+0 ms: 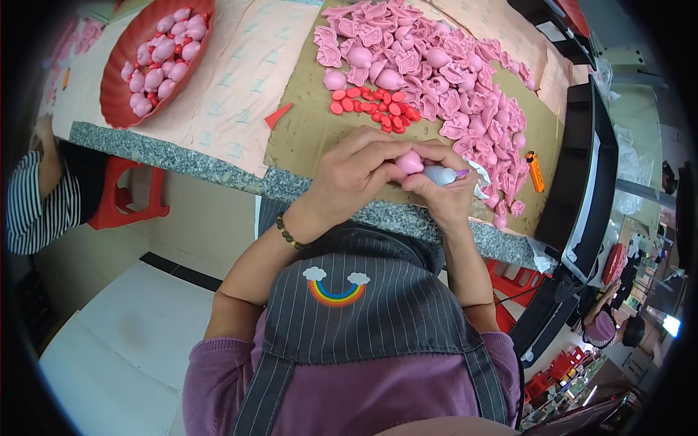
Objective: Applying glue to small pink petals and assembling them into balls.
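In front of my chest, over the table's near edge, my left hand (347, 176) pinches a small rounded pink plastic piece (409, 162) between fingers and thumb. My right hand (449, 195) is closed around a small pale-blue bottle (438, 174) with a purple end, held close against the pink piece. Whether the two touch cannot be made out. Just beyond my hands lie several red oval pieces (396, 109). Past them, to the right, spreads a large heap of pink plastic parts (436, 58), some rounded and some hollow shells.
A red fluted bowl (115, 94) at the far left holds assembled pink-and-red pieces. Near it lies a red pointed piece (278, 116). An orange lighter (535, 171) rests right of the heap, beside a black tray (578, 182). A red stool (120, 192) and a person's striped sleeve (29, 196) are left.
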Motion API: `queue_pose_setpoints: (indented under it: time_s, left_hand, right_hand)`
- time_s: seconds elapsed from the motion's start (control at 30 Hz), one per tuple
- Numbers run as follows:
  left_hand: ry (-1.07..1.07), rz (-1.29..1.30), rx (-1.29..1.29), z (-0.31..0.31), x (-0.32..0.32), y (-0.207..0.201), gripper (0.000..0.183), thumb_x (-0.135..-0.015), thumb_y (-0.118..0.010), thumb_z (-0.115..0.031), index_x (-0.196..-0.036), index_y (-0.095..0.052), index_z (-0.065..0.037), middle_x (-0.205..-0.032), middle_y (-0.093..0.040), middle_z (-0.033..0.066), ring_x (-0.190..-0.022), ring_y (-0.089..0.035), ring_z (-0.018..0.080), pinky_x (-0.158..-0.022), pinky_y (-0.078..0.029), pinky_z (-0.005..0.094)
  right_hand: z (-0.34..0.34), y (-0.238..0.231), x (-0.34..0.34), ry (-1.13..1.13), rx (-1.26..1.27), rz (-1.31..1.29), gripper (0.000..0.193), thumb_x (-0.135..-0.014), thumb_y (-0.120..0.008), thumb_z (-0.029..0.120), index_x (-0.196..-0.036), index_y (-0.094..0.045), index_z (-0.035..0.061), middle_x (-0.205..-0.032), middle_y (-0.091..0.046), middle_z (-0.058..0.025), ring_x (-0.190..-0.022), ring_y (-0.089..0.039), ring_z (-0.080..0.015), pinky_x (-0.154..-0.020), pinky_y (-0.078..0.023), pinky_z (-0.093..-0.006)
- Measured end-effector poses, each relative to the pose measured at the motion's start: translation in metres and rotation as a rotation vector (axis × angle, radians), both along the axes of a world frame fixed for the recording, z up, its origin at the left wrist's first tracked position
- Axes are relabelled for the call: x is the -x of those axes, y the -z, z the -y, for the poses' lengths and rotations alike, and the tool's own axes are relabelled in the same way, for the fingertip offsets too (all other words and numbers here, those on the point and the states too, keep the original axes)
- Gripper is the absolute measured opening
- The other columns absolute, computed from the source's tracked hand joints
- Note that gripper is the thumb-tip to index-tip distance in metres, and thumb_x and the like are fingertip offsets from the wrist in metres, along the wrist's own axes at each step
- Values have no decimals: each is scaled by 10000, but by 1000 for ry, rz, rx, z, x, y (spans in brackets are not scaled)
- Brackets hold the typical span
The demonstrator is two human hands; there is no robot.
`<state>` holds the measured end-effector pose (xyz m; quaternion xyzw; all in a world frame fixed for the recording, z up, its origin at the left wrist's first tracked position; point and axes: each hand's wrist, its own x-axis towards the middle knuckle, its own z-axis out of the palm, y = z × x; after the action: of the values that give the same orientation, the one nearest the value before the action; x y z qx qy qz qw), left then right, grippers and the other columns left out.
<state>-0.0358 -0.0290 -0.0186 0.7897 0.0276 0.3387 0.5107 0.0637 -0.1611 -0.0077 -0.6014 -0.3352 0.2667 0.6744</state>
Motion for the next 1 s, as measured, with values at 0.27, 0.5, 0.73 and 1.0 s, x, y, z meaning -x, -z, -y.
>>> queue_pose_setpoints:
  time_s: [0.27, 0.5, 0.73, 1.0]
  left_hand:
    - [91, 47, 39, -1, 0, 8, 261, -634, -657, 116, -885, -633, 45, -831, -603, 120, -783, -612, 234, -662, -497, 294]
    - [53, 121, -81, -1, -4, 10, 269, -620, -626, 100, -878, -613, 23, -777, -569, 109, -715, -591, 247, -606, -492, 319]
    - [62, 42, 113, 0, -4, 5, 241, -624, -666, 97, -849, -628, 20, -790, -591, 111, -717, -600, 208, -622, -495, 290]
    - [249, -36, 689, -11, 0, 8, 216, -646, -728, 40, -842, -639, 41, -894, -624, 148, -808, -612, 189, -684, -507, 264]
  right_hand:
    - [4, 7, 6, 82, -14, 49, 297, -622, -772, 16, -876, -625, -30, -848, -614, -116, -755, -577, -163, -666, -453, -260]
    - [4, 8, 6, 84, -27, 145, 316, -617, -772, 34, -890, -632, -41, -828, -615, -130, -733, -573, -180, -666, -443, -265]
    - [3, 7, 8, 100, 27, 67, 311, -644, -771, 75, -899, -631, -35, -856, -615, -125, -747, -575, -184, -688, -451, -277]
    - [-5, 0, 17, 157, -74, -22, 332, -663, -784, 191, -847, -583, 1, -847, -597, -99, -751, -563, -164, -690, -446, -264]
